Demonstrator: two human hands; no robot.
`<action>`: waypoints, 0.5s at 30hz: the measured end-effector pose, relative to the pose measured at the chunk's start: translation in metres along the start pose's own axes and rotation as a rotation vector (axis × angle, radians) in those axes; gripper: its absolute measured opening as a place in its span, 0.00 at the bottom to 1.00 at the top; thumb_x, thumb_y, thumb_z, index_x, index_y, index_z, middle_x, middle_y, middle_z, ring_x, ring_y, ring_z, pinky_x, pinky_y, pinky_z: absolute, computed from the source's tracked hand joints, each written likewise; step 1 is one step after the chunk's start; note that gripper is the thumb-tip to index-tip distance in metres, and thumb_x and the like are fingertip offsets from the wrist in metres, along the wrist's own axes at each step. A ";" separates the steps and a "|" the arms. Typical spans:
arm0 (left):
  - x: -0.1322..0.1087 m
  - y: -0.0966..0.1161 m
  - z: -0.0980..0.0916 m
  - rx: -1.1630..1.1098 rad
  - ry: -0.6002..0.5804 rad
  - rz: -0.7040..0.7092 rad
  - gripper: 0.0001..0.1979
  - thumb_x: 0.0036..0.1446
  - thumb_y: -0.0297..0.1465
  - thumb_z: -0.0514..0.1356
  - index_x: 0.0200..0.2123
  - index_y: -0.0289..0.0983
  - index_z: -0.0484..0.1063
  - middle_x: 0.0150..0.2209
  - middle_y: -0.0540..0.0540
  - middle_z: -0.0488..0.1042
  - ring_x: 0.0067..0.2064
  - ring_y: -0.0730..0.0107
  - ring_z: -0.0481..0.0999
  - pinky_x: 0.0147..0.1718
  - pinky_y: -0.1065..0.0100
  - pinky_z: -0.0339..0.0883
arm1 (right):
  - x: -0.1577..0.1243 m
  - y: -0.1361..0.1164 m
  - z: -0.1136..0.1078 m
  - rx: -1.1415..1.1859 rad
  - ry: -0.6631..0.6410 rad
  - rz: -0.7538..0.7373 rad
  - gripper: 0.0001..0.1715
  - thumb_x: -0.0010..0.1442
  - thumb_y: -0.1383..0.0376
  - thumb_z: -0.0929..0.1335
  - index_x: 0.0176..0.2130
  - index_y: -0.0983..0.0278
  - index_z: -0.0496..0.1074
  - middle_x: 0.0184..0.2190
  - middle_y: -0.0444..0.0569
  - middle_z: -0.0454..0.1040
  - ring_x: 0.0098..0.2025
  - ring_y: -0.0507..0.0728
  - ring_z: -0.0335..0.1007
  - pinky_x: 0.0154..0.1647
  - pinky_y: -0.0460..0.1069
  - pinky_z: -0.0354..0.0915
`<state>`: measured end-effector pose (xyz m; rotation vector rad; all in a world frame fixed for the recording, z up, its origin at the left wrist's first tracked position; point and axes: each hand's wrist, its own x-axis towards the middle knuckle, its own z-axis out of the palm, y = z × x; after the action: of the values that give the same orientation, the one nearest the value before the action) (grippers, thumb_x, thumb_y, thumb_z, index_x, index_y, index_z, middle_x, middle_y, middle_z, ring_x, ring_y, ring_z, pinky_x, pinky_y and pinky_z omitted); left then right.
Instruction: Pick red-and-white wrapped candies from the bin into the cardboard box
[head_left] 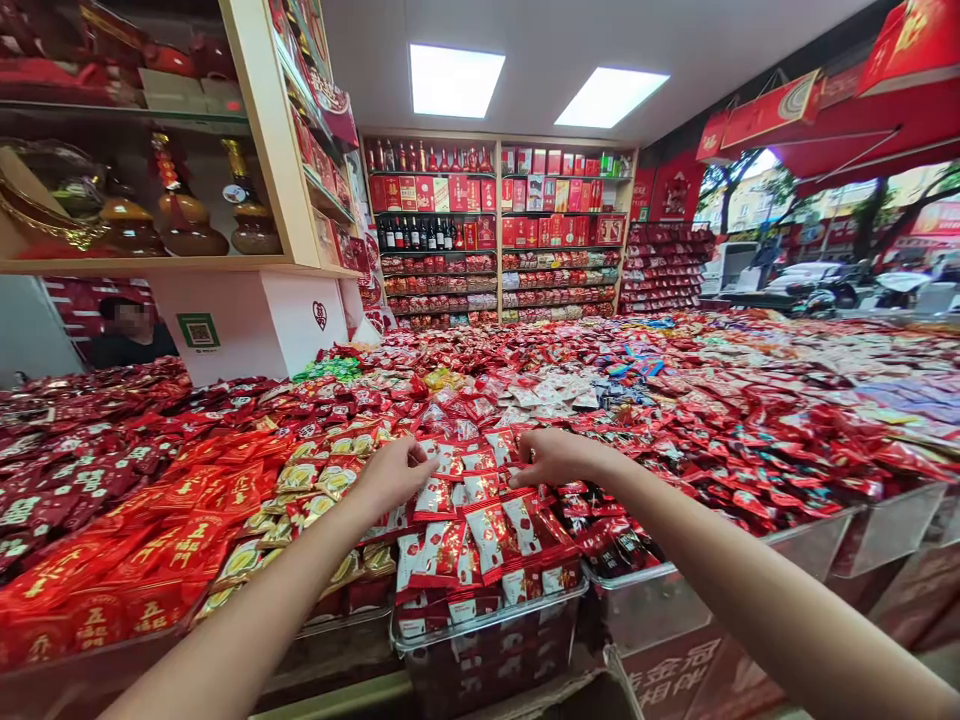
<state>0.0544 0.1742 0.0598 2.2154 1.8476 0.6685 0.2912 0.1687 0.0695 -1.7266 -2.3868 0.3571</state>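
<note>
My left hand [396,472] reaches over a clear plastic bin [491,625] heaped with red and white wrapped snack packets [491,535]. Its thumb and fingers curl together at the left edge of the upper packets; what they hold, if anything, is hidden. Across from it, my right hand [553,456] has its fingers bent inward, the fingertips close against the right side of the same pile. I cannot make out anything between them. Between the two hands, several packets lie in rough rows, printed sides up.
Gold packets [330,475] and orange-red packets [187,520] lie to the left, dark red ones [750,460] to the right. A cardboard box [577,695] sits below the bin. Overhanging at left is a wooden display cabinet [262,130]; a person [127,335] is beyond it.
</note>
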 end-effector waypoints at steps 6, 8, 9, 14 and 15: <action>-0.011 -0.005 -0.002 -0.001 0.000 -0.030 0.12 0.42 0.40 0.57 0.26 0.39 0.63 0.26 0.49 0.71 0.28 0.67 0.70 0.25 0.69 0.57 | 0.005 -0.001 0.007 0.003 0.058 0.072 0.20 0.43 0.53 0.69 0.32 0.65 0.69 0.29 0.51 0.72 0.29 0.56 0.65 0.22 0.46 0.53; -0.012 -0.007 -0.002 -0.016 -0.014 -0.051 0.14 0.40 0.41 0.59 0.28 0.39 0.63 0.25 0.50 0.71 0.27 0.67 0.70 0.23 0.70 0.57 | 0.009 -0.001 0.008 0.018 0.093 0.084 0.22 0.44 0.51 0.68 0.32 0.65 0.68 0.29 0.52 0.72 0.29 0.56 0.65 0.22 0.46 0.53; -0.012 -0.007 -0.001 -0.025 -0.020 -0.058 0.15 0.40 0.40 0.60 0.29 0.39 0.63 0.24 0.51 0.71 0.27 0.67 0.70 0.23 0.70 0.57 | 0.010 -0.001 0.008 0.025 0.104 0.083 0.23 0.44 0.49 0.67 0.31 0.65 0.68 0.29 0.51 0.72 0.29 0.56 0.66 0.23 0.46 0.53; -0.007 -0.008 0.005 -0.078 -0.058 -0.078 0.17 0.42 0.36 0.61 0.35 0.35 0.65 0.25 0.51 0.70 0.25 0.73 0.69 0.23 0.71 0.60 | 0.015 -0.008 0.012 0.027 0.119 0.072 0.22 0.48 0.49 0.66 0.30 0.66 0.68 0.27 0.52 0.73 0.28 0.56 0.66 0.22 0.46 0.53; -0.006 -0.007 0.006 -0.082 -0.064 -0.079 0.17 0.42 0.36 0.61 0.35 0.34 0.65 0.26 0.51 0.70 0.25 0.74 0.69 0.24 0.70 0.61 | 0.015 -0.010 0.013 0.021 0.119 0.071 0.21 0.48 0.50 0.66 0.30 0.66 0.68 0.27 0.53 0.73 0.28 0.56 0.66 0.22 0.46 0.52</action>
<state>0.0496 0.1707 0.0504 2.0763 1.8321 0.6402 0.2738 0.1783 0.0601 -1.7741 -2.2359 0.2791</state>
